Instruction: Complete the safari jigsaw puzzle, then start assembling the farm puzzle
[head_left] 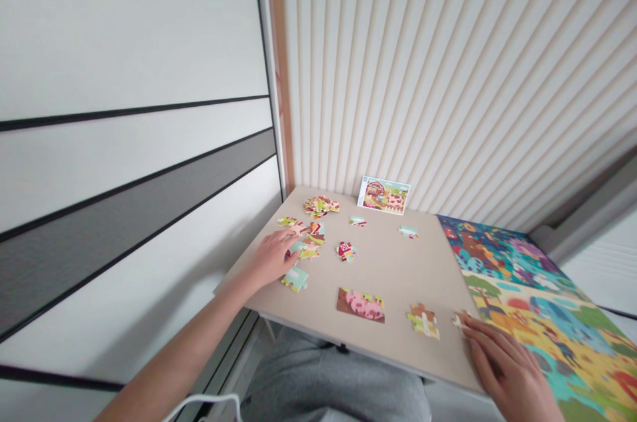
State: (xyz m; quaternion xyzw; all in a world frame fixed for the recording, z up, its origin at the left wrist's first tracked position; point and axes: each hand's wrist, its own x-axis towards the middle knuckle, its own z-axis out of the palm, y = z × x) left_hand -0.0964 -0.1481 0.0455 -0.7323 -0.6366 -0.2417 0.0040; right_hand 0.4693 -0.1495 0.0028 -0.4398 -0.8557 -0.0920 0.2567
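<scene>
My left hand [273, 255] reaches over a loose spread of puzzle pieces [309, 251] at the table's left side. Its fingers are apart, and the fingertips are among the pieces; no piece is clearly held. A pale blue and green piece [295, 278] lies just below that hand. At the right edge of the table my right hand [510, 365] has its fingertips closed on a brown and white puzzle piece [458, 319], which they partly cover. Left of it lies a brown and green puzzle piece [423, 321]. Joined pieces showing a pink pig [361, 304] lie near the front edge.
A picture card of a farm [384, 196] leans against the pleated blind [358, 64]. Beside it is a piece pile [321, 206]. Single pieces include a red barn piece [345, 251] and a light blue piece [409, 231]. Colourful picture boards [552, 316] adjoin the beige table [398, 269].
</scene>
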